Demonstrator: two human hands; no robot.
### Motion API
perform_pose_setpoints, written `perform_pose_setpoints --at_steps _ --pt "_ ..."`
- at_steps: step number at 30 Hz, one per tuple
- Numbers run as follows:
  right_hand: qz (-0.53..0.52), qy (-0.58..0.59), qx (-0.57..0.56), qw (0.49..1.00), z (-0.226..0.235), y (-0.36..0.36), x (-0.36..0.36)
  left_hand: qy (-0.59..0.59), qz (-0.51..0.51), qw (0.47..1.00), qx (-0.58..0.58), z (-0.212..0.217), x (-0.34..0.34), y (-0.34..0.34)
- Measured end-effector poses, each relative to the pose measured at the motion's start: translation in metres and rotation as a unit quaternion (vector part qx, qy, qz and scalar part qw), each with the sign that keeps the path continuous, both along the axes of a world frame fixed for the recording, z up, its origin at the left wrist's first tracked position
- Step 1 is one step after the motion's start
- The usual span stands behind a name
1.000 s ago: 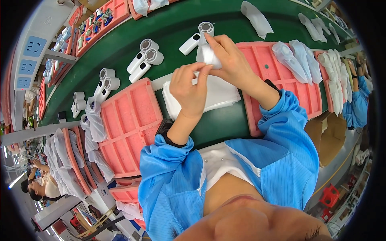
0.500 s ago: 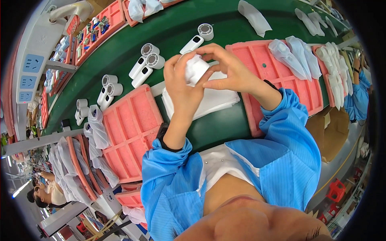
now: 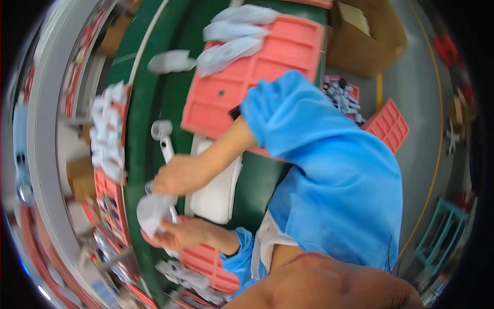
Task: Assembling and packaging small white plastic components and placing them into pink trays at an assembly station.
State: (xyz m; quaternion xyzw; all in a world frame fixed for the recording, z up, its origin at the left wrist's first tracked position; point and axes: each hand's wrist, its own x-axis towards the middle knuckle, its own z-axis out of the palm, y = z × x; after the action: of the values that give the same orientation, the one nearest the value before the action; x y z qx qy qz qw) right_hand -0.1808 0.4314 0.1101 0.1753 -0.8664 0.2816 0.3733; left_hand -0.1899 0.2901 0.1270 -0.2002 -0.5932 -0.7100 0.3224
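My left hand (image 3: 182, 234) is closed around the lower part of a soft white bag (image 3: 153, 210), over the green bench. What is inside the bag does not show. My right hand (image 3: 180, 175) is closed just above it, its knuckles out and its fingertips hidden against the bag's upper edge. Beyond my right hand lies a white device (image 3: 165, 147) with a round ringed head and a long handle. A second such head is partly covered next to the bag. A stack of flat white sheets or bags (image 3: 216, 198) lies beside my wrists.
A pink compartment tray (image 3: 206, 110) holds several bagged items (image 3: 231, 51) at its far end. Another pink tray (image 3: 206, 262) lies near my left forearm. A loose bagged item (image 3: 171, 62) rests on the green bench (image 3: 154, 98). A cardboard box (image 3: 360, 46) stands at the upper right.
The view has swung round to the right and blurred. Both hands still work at the white piece, which now shows as a loose bag mostly in my left hand.
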Motion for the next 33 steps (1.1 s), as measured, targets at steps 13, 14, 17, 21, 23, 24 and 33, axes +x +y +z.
perform_pose_setpoints --at_steps 13,14,17,21,23,24,33 --pt "-0.034 0.033 -0.061 0.997 0.015 0.011 0.022 0.023 0.037 0.991 -0.127 0.031 0.005 0.004" --pt "-0.040 0.043 -0.057 0.997 0.015 0.011 0.023 0.049 0.029 0.991 -0.123 0.030 0.011 0.010" --pt "-0.036 0.064 -0.050 0.996 0.016 0.006 0.023 0.101 0.029 0.987 -0.118 0.028 0.022 0.024" --pt "-0.091 0.062 -0.070 0.991 0.018 0.007 0.024 0.160 0.187 0.940 -0.234 0.024 0.020 0.024" --pt "-0.081 0.025 -0.099 0.992 0.020 0.010 0.026 0.142 0.208 0.940 -0.230 0.028 0.022 0.023" --pt "-0.057 -0.001 -0.120 0.991 0.022 0.011 0.026 0.079 0.189 0.955 -0.215 0.034 0.026 0.021" --pt "-0.100 -0.294 -0.091 0.946 0.047 0.085 -0.014 -0.077 -0.016 0.968 -0.239 -0.015 -0.056 -0.013"
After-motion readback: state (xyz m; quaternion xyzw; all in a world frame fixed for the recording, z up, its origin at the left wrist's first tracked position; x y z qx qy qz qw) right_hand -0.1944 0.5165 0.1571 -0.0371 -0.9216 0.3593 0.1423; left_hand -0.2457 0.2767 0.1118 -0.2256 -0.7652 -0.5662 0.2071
